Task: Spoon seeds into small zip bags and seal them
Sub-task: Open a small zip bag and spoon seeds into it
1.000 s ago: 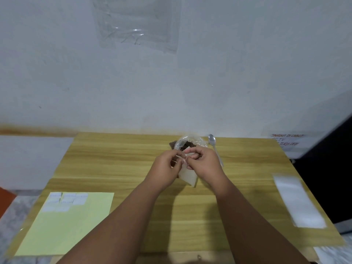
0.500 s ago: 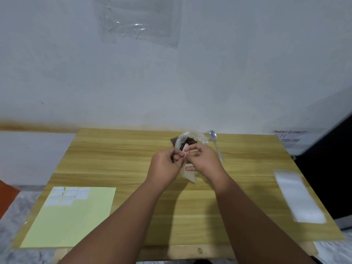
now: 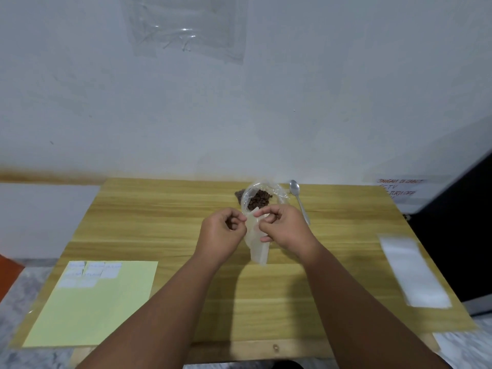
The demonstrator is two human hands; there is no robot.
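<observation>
My left hand (image 3: 222,230) and right hand (image 3: 286,227) meet just above the middle of the frame. Each pinches one lip of the bag (image 3: 257,246) between thumb and forefinger, with the other fingers curled in. A second ago the hands were knuckle to knuckle, working at the closed top. Now they stand a little apart with a gap between them, so I judge the zip has given and the mouth is starting to part. The bag hangs from my fingertips and slants down toward the lower right. Its bottom corner is close to the table (image 3: 159,209) (whether it touches, I cannot tell), and it looks empty. Just beyond my hands, higher in the frame, the seeds (image 3: 258,199) sit dark in an open clear pouch (image 3: 277,190). The spoon (image 3: 299,201) lies just right of it, bowl away from me, untouched. A yellow sheet (image 3: 93,302) with small white pieces fills the lower left, and a white strip (image 3: 412,272) lies at the right edge. As I read it, filling has not begun for this bag. Once the mouth stays open, one hand must keep it wide while the other goes for the spoon.
</observation>
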